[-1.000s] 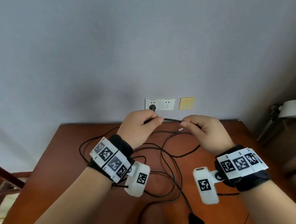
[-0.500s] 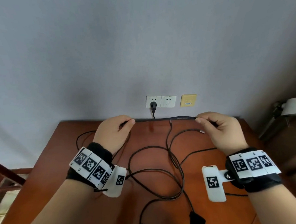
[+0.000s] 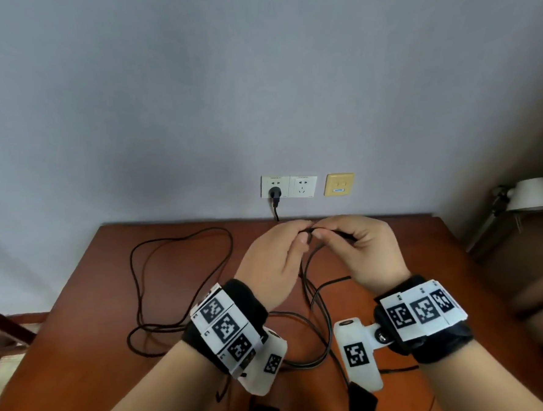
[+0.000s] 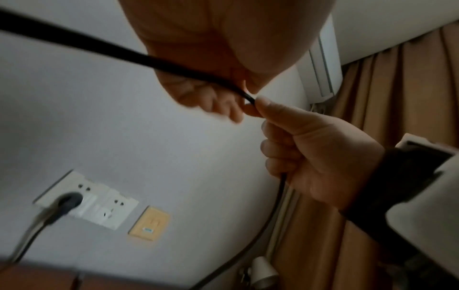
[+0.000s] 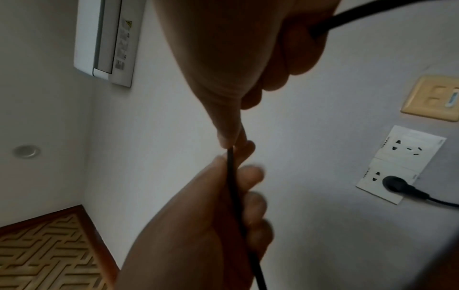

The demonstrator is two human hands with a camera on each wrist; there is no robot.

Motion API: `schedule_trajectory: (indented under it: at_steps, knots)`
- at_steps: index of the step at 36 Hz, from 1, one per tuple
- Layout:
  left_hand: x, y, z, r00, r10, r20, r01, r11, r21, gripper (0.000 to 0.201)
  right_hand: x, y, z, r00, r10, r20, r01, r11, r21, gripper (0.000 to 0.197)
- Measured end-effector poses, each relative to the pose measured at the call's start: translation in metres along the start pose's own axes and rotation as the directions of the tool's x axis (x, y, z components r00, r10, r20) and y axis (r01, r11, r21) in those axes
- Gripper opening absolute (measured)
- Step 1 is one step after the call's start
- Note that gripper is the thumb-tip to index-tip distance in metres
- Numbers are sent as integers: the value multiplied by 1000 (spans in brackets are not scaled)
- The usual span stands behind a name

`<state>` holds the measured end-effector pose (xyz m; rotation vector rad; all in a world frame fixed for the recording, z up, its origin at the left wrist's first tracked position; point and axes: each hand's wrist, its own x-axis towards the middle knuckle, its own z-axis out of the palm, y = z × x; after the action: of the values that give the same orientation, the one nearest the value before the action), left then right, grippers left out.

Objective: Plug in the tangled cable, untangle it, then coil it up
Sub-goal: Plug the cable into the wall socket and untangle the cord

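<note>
A thin black cable (image 3: 177, 239) lies in loose loops over the brown table (image 3: 95, 311). Its plug (image 3: 275, 194) sits in the left white wall socket (image 3: 275, 184). My left hand (image 3: 303, 233) and right hand (image 3: 322, 232) meet just above the table's far edge, and each pinches the cable between thumb and fingers. In the left wrist view the cable (image 4: 124, 53) runs under my left hand to the pinch, then through my right hand's (image 4: 258, 104) curled fingers. In the right wrist view the cable (image 5: 233, 186) crosses my left hand's palm.
A second white socket (image 3: 304, 186) and a yellow wall plate (image 3: 339, 184) are beside the plug. A white lamp (image 3: 533, 194) stands right of the table. Black cable ends (image 3: 361, 403) lie at the near edge. Dark wooden furniture (image 3: 4, 326) is at the left.
Half a second ago my hands were spread wide with a straight length of cable between them. They have now come together at the middle, and the cable hangs slack below them.
</note>
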<state>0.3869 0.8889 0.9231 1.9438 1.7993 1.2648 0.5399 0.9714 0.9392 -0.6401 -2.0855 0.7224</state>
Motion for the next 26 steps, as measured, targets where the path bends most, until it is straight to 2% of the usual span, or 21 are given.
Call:
schedule_trajectory:
  at_steps: [2,6,10,13,17,21,24,26]
  knots:
    - [1,2,0,999,20,-30,-19,1000,10,36,0,1,-3,999,41,-8,-41,999,-14,2]
    - [8,2,-11,992,126,-1,-124,982,143,30,0,5,-16,996,67,-51,-71,994,-84,25]
    - [8,-10,-25,989,148,24,-150,969,197,37,-2,14,-34,988,153,-38,-155,986,-68,17]
    - [4,-24,-35,995,102,21,-104,964,245,44,-5,23,-45,988,154,0,-154,986,-66,4]
    - [2,-39,-36,996,82,22,-84,955,285,45,-8,34,-47,994,103,45,-94,983,-160,10]
    - [6,-42,-31,995,87,-56,-64,944,322,38,-4,32,-38,999,21,36,-12,972,-234,9]
    - [9,-49,-27,991,66,-115,-20,932,361,34,-4,30,-27,999,-7,32,15,968,-251,6]
    - [11,-46,-25,991,6,-134,44,928,371,35,-5,29,-20,1000,-7,13,10,968,-251,7]
